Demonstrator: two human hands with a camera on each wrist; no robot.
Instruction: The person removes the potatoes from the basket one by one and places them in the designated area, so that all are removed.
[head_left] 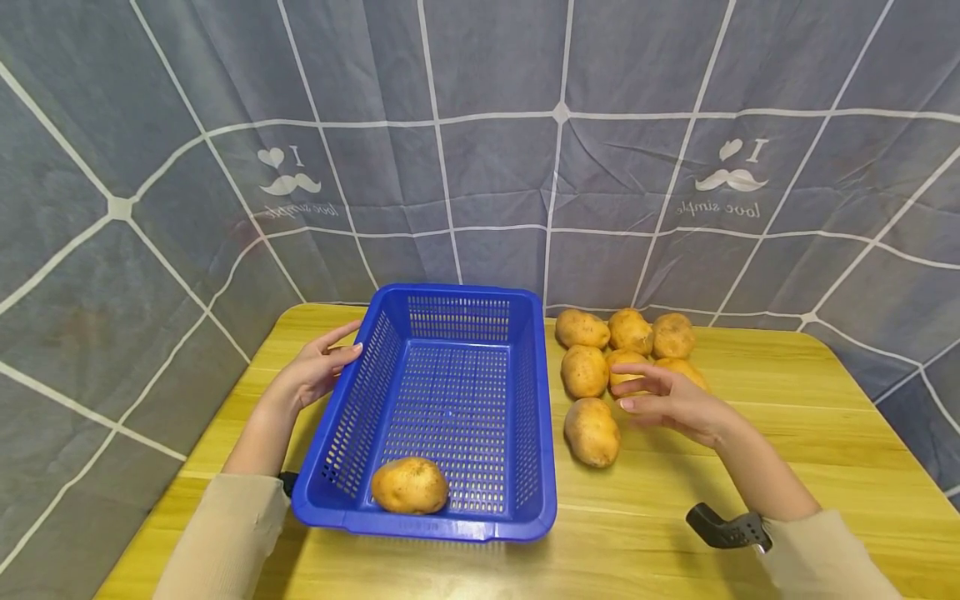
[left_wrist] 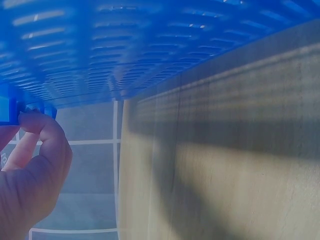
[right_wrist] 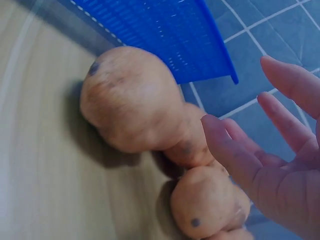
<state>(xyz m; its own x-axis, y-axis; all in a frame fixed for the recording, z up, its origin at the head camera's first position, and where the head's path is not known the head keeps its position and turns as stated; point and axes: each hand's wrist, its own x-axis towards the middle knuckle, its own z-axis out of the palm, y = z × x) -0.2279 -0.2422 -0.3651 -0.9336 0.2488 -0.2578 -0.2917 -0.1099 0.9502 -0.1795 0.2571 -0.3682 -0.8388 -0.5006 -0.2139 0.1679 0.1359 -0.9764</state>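
A blue perforated basket (head_left: 457,292) stands on the wooden table, with one potato (head_left: 409,485) in its near left corner. My left hand (head_left: 324,367) holds the basket's left rim; in the left wrist view its fingers (left_wrist: 37,131) curl against the blue rim (left_wrist: 10,107). Right of the basket lie several potatoes (head_left: 631,331). My right hand (head_left: 654,398) hovers just above them with its fingers spread and nothing in it. The nearest potato (head_left: 592,432) lies just left of that hand. In the right wrist view the big potato (right_wrist: 130,100) is beside my spread fingers (right_wrist: 235,155).
The yellow wooden table (head_left: 787,467) has bare surface to the right of and in front of the potatoes. A grey cloth backdrop with white lines (head_left: 480,167) closes off the back and both sides. A black wrist mount (head_left: 724,528) sits on my right forearm.
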